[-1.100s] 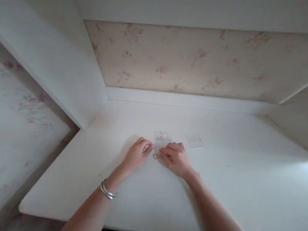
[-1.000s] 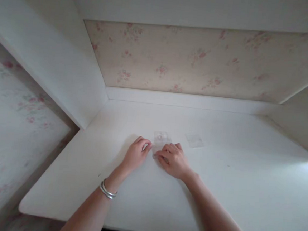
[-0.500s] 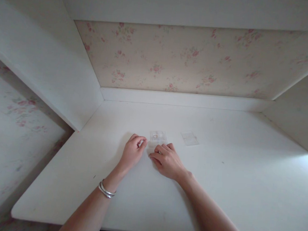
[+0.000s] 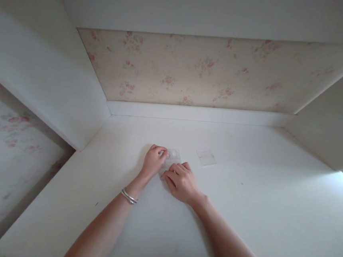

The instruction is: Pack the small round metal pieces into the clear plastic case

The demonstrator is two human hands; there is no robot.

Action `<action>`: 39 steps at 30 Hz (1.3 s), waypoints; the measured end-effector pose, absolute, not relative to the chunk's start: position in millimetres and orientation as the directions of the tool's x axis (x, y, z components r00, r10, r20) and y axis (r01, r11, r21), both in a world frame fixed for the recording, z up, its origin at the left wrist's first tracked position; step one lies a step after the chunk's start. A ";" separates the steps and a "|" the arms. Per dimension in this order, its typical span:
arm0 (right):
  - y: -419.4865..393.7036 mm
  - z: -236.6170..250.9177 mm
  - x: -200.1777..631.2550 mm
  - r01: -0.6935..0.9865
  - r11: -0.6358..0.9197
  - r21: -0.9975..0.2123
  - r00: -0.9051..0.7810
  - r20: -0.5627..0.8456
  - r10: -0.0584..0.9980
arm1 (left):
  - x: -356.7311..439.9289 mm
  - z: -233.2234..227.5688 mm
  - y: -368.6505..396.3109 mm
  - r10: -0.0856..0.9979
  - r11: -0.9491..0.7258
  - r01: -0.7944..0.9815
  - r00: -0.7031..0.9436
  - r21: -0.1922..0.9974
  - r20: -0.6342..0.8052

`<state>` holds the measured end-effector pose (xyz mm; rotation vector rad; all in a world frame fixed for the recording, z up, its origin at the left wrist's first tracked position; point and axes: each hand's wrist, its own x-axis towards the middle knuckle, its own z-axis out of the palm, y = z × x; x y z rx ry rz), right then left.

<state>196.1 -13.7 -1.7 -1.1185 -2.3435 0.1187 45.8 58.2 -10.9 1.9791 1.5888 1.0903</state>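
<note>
A small clear plastic bag [image 4: 174,156] lies on the white desk between my hands, something small and faint showing in its upper part. My left hand [image 4: 154,161] has thumb and forefinger pinched together at the bag's upper left edge. Curled over the lower part of the bag is my right hand [image 4: 181,182], its fingers closed and pressing it on the desk; the fingers hide that part. A second clear plastic bag [image 4: 206,157] lies flat to the right, apart from both hands.
The white desk [image 4: 259,224] has a raised strip [image 4: 196,114] along its back. White panels stand at the left [image 4: 45,65] and right [image 4: 334,118]. Floral wallpaper [image 4: 176,69] covers the wall behind. A tiny dark mark [image 4: 97,204] lies at the left.
My left hand has moved up and in, so its pinched fingertips now meet the upper left edge of the bag. My right hand stays on the lower part. The view has shifted slightly.
</note>
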 end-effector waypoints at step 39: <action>25.0 -10.4 200.8 0.808 0.327 -0.491 -0.108 0.422 0.900 | 6.0 8.5 -25.2 0.864 -0.488 0.798 0.500 0.355 0.064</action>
